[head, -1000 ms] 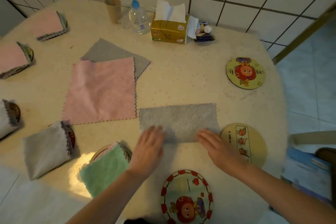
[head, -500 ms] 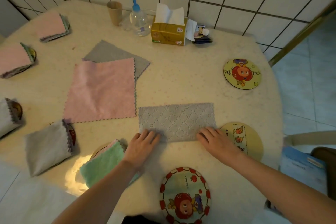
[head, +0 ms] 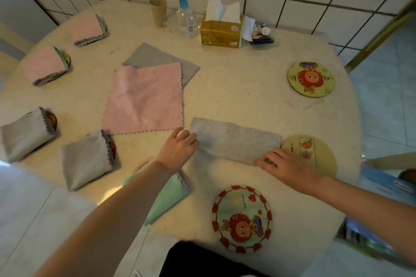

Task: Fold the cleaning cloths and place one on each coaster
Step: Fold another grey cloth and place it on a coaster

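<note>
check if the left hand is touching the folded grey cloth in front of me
Touching. The head view shows the left hand with its fingers curled over the left end of the folded grey cloth, no gap between them.

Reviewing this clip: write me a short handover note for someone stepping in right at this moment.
Left hand grips the left end of the half-folded grey cloth; right hand presses its right end, fingers flat.
Done: five folded cloths sit on coasters at the left, the green one nearest.
Left: finish this fold, then fold the flat pink cloth and the grey one under it. Three coasters are bare.
</note>
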{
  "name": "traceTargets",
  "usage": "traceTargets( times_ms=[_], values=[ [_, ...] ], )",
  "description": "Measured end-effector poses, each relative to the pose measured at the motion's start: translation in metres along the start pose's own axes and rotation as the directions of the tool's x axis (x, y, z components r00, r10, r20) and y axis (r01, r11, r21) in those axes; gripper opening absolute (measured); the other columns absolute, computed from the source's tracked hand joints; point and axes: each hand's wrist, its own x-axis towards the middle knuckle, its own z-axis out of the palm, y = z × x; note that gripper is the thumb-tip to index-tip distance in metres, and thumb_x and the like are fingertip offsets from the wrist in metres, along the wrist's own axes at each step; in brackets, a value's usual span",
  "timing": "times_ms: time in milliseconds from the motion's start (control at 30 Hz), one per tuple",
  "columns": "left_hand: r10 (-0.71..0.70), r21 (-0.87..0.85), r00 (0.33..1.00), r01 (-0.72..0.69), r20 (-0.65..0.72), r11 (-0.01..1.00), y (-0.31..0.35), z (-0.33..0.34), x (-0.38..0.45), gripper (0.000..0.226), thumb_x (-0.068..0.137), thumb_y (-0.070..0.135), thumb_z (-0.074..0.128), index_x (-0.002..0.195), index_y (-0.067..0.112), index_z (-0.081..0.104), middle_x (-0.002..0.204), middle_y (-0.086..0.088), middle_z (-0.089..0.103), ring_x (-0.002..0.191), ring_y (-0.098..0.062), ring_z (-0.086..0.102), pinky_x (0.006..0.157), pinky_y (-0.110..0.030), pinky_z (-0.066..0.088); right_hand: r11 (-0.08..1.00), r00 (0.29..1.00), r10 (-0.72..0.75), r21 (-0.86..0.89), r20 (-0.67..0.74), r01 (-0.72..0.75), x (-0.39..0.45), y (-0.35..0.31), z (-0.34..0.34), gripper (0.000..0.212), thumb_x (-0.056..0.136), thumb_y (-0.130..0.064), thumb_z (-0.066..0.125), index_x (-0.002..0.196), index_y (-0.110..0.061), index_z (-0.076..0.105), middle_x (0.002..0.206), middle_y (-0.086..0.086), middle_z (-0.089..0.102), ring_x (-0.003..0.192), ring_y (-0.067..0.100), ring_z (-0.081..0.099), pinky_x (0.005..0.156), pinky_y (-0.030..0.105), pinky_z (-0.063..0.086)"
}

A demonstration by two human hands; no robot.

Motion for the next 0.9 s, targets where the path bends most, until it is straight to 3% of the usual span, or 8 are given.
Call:
traceTargets(
  times_ms=[100, 200, 300, 467, 533, 700, 800, 900],
  values=[
    [-0.129, -0.054, 0.98, 0.138, 0.151, 0.989, 0.033, 0.002, -0.018, 0.04, 0.064, 0.004, 0.075, 0.103, 0.008, 0.066, 0.105, -0.009, 0.062, 0.103, -0.031, 0.059, 0.104, -0.052, 0.04, 0.996, 0.997, -0.061, 0.075, 0.038, 0.058, -0.021, -0.037, 0.004, 0.081, 0.051, 0.007, 0.08, 0.126, -0.007, 0.053, 0.103, 0.01, 0.06, 0.089, 0.022, 0.058, 0.059, 0.026, 0.054],
    [-0.083, -0.216, 0.984, 0.116, 0.157, 0.97, 0.087, 0.004, -0.035, 0.062, 0.069, 0.016, 0.073, 0.128, 0.007, 0.055, 0.131, -0.011, 0.056, 0.127, -0.033, 0.047, 0.109, -0.049, 0.034, 0.984, 0.997, -0.058, 0.173, 0.044, 0.049, -0.035, -0.073, 0.012, 0.084, 0.051, 0.005, 0.083, 0.127, -0.006, 0.049, 0.109, 0.008, 0.059, 0.094, 0.019, 0.058, 0.067, 0.022, 0.055],
    [0.007, -0.417, 0.986, 0.063, 0.166, 0.907, 0.131, 0.002, -0.045, 0.065, 0.083, 0.029, 0.039, 0.146, 0.012, 0.033, 0.152, -0.006, 0.034, 0.142, -0.027, 0.028, 0.117, -0.041, 0.02, 0.961, 0.999, -0.033, 0.275, 0.036, 0.022, -0.042, -0.097, 0.013, 0.087, 0.055, 0.006, 0.08, 0.133, -0.006, 0.044, 0.115, 0.008, 0.055, 0.1, 0.019, 0.057, 0.07, 0.022, 0.056],
    [-0.071, -0.437, 0.977, 0.156, 0.203, 0.886, 0.179, 0.011, -0.052, 0.069, 0.08, 0.036, 0.06, 0.142, 0.016, 0.04, 0.146, -0.005, 0.044, 0.135, -0.03, 0.04, 0.106, -0.045, 0.04, 0.934, 0.996, -0.081, 0.351, 0.033, 0.064, -0.059, -0.108, 0.007, 0.054, 0.08, -0.012, 0.066, 0.131, -0.011, 0.048, 0.118, 0.003, 0.052, 0.106, 0.013, 0.053, 0.079, 0.022, 0.054],
    [-0.105, -0.419, 0.977, 0.177, 0.188, 0.891, 0.185, 0.013, -0.052, 0.061, 0.084, 0.037, 0.053, 0.14, 0.014, 0.044, 0.145, -0.006, 0.046, 0.134, -0.032, 0.041, 0.104, -0.047, 0.042, 0.94, 0.993, -0.114, 0.329, 0.039, 0.095, -0.057, -0.099, 0.009, 0.042, 0.086, -0.017, 0.058, 0.128, -0.014, 0.05, 0.117, 0.002, 0.056, 0.104, 0.013, 0.055, 0.082, 0.024, 0.053],
    [-0.117, -0.357, 0.976, 0.178, 0.185, 0.917, 0.194, 0.01, -0.051, 0.056, 0.086, 0.027, 0.033, 0.134, 0.006, 0.053, 0.139, -0.014, 0.052, 0.128, -0.038, 0.047, 0.102, -0.046, 0.045, 0.986, 0.988, -0.072, 0.162, 0.135, 0.05, -0.028, -0.046, 0.019, 0.076, 0.076, 0.005, 0.067, 0.142, -0.015, 0.034, 0.145, 0.005, 0.043, 0.131, 0.02, 0.044, 0.105, 0.034, 0.041],
    [-0.121, -0.348, 0.974, 0.183, 0.193, 0.919, 0.203, 0.01, -0.051, 0.055, 0.088, 0.022, 0.029, 0.132, -0.001, 0.053, 0.137, -0.02, 0.051, 0.128, -0.036, 0.047, 0.102, -0.045, 0.045, 0.976, 0.943, -0.216, 0.062, 0.252, 0.207, -0.015, -0.017, 0.026, 0.093, 0.078, 0.009, 0.062, 0.15, -0.024, 0.014, 0.157, -0.001, 0.019, 0.143, 0.018, 0.022, 0.111, 0.035, 0.027],
    [-0.115, -0.357, 0.952, 0.216, 0.284, 0.909, 0.207, 0.009, -0.047, 0.061, 0.088, 0.031, 0.027, 0.133, -0.003, 0.05, 0.139, -0.023, 0.048, 0.129, -0.039, 0.044, 0.1, -0.047, 0.046, 0.944, 0.889, -0.315, 0.016, 0.332, 0.329, -0.009, 0.002, 0.025, 0.096, 0.079, 0.009, 0.059, 0.15, -0.029, 0.006, 0.159, -0.004, 0.009, 0.144, 0.017, 0.017, 0.108, 0.036, 0.031]
  ],
)
